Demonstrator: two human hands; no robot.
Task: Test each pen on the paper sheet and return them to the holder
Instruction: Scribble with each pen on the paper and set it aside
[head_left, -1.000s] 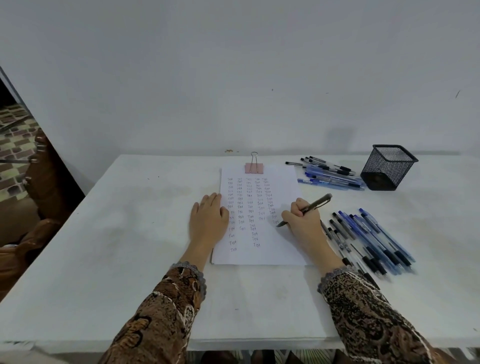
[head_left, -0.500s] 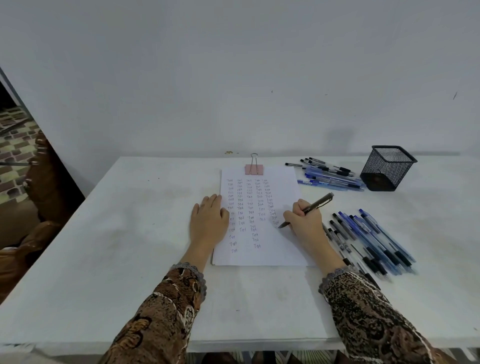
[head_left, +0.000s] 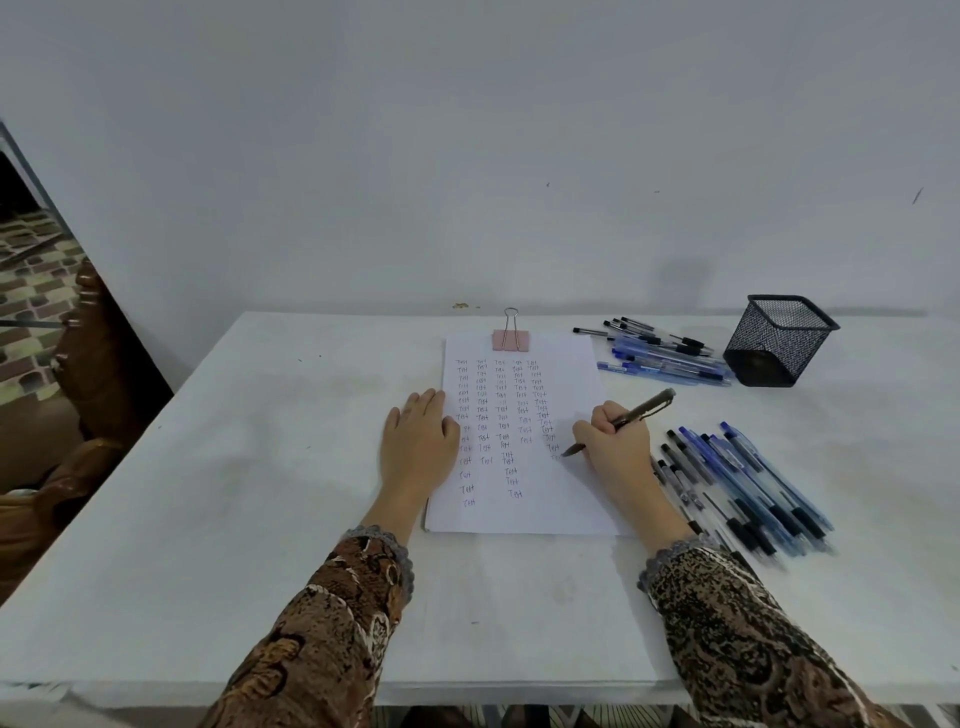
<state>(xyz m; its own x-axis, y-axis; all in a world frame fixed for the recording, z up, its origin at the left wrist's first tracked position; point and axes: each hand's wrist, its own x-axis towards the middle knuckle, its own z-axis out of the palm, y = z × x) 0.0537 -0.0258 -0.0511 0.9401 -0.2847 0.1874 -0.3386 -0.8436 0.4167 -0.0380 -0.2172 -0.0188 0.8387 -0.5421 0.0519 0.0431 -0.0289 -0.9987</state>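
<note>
Head view. The right hand (head_left: 618, 447) grips a dark pen (head_left: 643, 410), its fingers (head_left: 602, 415) curled round the lower barrel. The pen slants up and to the right, with its tip down at the paper sheet (head_left: 563, 501) beside the lowest entry of the rightmost column. Whether the tip touches the sheet cannot be told.

The sheet lies flat at the centre of the white tabletop (head_left: 260, 467). It carries five handwritten columns of one short repeated word. A pink binder clip (head_left: 511, 339) holds its far edge.

The left hand (head_left: 415, 447) lies palm down with straight, relaxed fingers. It rests across the left edge of the sheet, partly on the paper and partly on the tabletop, and holds nothing.

A near pile of pens (head_left: 753, 483), blue and black, lies on the tabletop just right of the right hand and wrist. The pens lie roughly parallel and slant towards the near right.

A far pile of pens (head_left: 665, 353) lies beyond the upper right corner of the sheet. Its right end is just beside the holder (head_left: 779, 340), a black mesh cup standing upright near the back right of the tabletop.

Both forearms wear patterned brown sleeves (head_left: 332, 623).
</note>
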